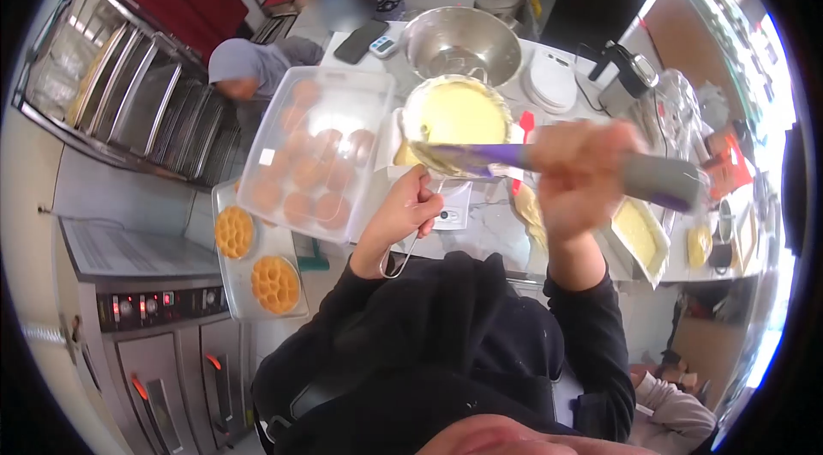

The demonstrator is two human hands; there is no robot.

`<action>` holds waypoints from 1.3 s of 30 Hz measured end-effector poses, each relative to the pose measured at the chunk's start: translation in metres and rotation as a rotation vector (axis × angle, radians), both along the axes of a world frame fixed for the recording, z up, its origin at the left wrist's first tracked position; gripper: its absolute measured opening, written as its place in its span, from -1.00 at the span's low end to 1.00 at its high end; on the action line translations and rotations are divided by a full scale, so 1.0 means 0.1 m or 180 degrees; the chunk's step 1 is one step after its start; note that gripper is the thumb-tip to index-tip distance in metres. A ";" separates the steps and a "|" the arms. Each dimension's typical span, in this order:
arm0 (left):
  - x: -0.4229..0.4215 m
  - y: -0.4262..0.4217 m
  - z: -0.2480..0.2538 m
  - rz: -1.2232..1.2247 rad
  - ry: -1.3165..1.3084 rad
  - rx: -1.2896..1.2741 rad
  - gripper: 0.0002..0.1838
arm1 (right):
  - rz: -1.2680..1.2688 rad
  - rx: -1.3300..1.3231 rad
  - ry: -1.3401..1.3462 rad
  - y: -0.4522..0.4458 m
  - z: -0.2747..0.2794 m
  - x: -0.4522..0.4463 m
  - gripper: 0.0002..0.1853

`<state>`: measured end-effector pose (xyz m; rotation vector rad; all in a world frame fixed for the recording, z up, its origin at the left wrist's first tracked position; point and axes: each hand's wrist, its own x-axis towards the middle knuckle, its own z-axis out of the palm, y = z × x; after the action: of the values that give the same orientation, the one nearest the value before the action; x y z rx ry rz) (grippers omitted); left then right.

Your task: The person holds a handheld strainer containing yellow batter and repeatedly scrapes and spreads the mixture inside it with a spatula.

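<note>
My left hand (pixel 410 208) is closed on the thin looped wire handle of a round strainer (pixel 414 102). Pale yellow batter (pixel 464 118) fills the strainer, which has a wire hook on its far rim. Raised to the right, my right hand (pixel 583 176) grips a spatula (pixel 506 156) with a purple and grey handle. The hand is motion-blurred. Batter smears the spatula's blade, which reaches across the strainer's near edge. What supports the strainer is mostly hidden, though a white scale (pixel 451 208) shows in front of it.
Behind stands a steel mixing bowl (pixel 463 35); a lidded plastic box (pixel 317 155) of round baked goods is left. A red spatula (pixel 526 122), white scale (pixel 551 78), hand mixer (pixel 630 82) and batter-filled loaf tin (pixel 639 232) lie right. Another person (pixel 249 69) is beyond the box.
</note>
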<state>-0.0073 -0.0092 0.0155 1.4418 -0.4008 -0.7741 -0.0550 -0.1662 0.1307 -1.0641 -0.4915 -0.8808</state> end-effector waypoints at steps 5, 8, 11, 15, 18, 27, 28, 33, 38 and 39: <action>-0.01 0.05 -0.09 0.0023 0.0062 0.0013 -0.74 | -0.0786 -0.0027 0.0310 -0.15 -0.23 0.30 -0.68; 0.00 0.01 -0.09 0.0092 0.0008 0.0003 -0.75 | -0.0593 0.0267 0.0068 -0.02 -0.12 0.13 -0.68; -0.03 -0.01 -0.07 0.0085 -0.0069 0.0084 -0.77 | -0.0962 0.0434 0.0171 0.12 -0.16 0.13 -0.70; -0.06 0.01 -0.05 0.0030 0.0048 0.0050 -0.79 | -0.1341 0.0726 0.0274 -0.03 -0.20 0.30 -0.73; -0.02 0.00 -0.08 0.0110 -0.0028 0.0123 -0.79 | -0.0785 -0.0080 0.0000 -0.11 -0.17 0.04 -0.72; 0.02 0.08 -0.11 0.0070 -0.0020 0.0004 -0.66 | -0.0438 -0.0324 -0.0030 -0.26 -0.12 -0.04 -0.69; 0.01 0.08 -0.11 0.0089 -0.0019 -0.0036 -0.64 | -0.0523 -0.0225 -0.0115 -0.28 -0.08 -0.02 -0.69; -0.03 0.08 -0.06 0.0093 0.0109 -0.0011 -0.65 | -0.0788 0.0138 0.0033 -0.29 -0.31 0.24 -0.67; -0.01 0.10 -0.15 0.0037 0.0138 -0.0004 -0.65 | -0.0291 0.0454 0.0013 -0.34 -0.11 0.09 -0.65; 0.00 0.11 -0.16 0.0041 0.0144 -0.0031 -0.65 | -0.0289 0.0434 -0.0174 -0.41 -0.07 0.10 -0.63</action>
<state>-0.0072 0.0015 -0.0010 1.4139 -0.3598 -0.7919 -0.0452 -0.2073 0.1234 -0.9453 -0.4251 -1.0117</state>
